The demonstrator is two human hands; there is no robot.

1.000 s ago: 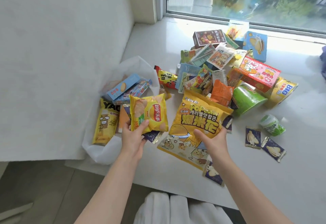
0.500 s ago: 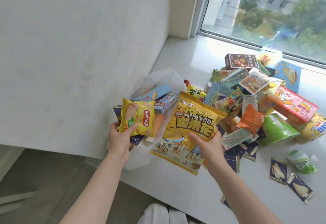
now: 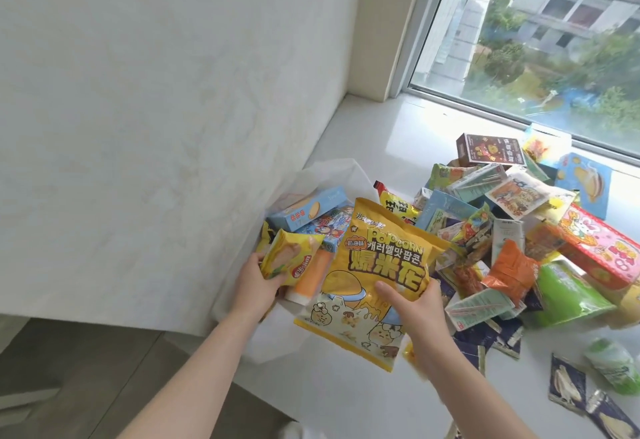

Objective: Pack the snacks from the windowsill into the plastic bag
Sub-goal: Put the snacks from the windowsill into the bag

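Observation:
My left hand (image 3: 254, 286) grips a small yellow chips bag (image 3: 287, 257) at the mouth of the white plastic bag (image 3: 322, 175), which lies against the wall on the windowsill (image 3: 377, 134). Inside the plastic bag I see a light blue biscuit box (image 3: 308, 208), a colourful pack (image 3: 327, 225) and an orange tube (image 3: 308, 276). My right hand (image 3: 414, 310) holds the big yellow popcorn bag (image 3: 377, 265) by its lower right side, tilted toward the plastic bag. A heap of snacks (image 3: 512, 231) lies to the right.
The white wall (image 3: 156, 109) stands close on the left. The window (image 3: 540, 58) runs along the back. Small dark blue sachets (image 3: 568, 386) and a green packet (image 3: 613, 366) lie near the sill's front right. The sill's front edge drops to the floor (image 3: 69, 369).
Both hands moved left toward the plastic bag. The chips bag went from upright to tipped into the bag's mouth, and the popcorn bag rose and slid leftward.

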